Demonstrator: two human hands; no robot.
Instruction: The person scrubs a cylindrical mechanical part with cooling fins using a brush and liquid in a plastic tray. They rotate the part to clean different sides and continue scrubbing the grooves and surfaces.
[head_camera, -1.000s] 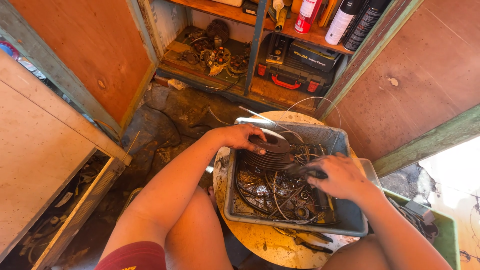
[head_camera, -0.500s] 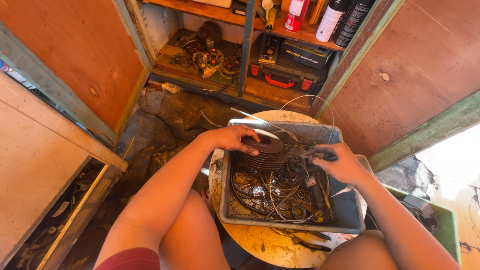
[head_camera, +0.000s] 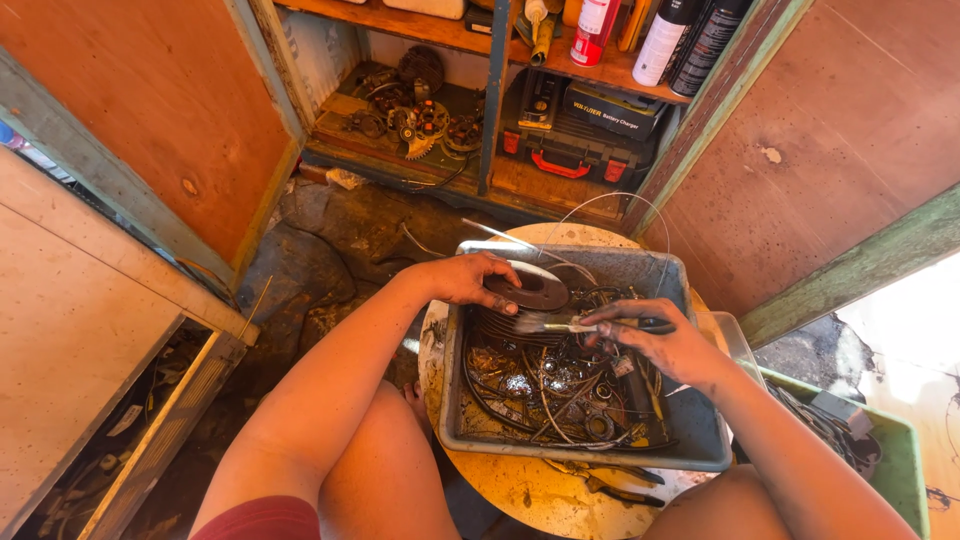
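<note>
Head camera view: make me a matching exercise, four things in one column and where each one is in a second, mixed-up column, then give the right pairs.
Things:
1. finned metal part
2. brush
3. grey tub
4. spray cans

Places:
A. on the round wooden top
B. in the right hand
C. on the upper cabinet shelf
D. under the left hand, inside the tub

Pairs: 1-D, 2-B, 3-A, 4-C
</note>
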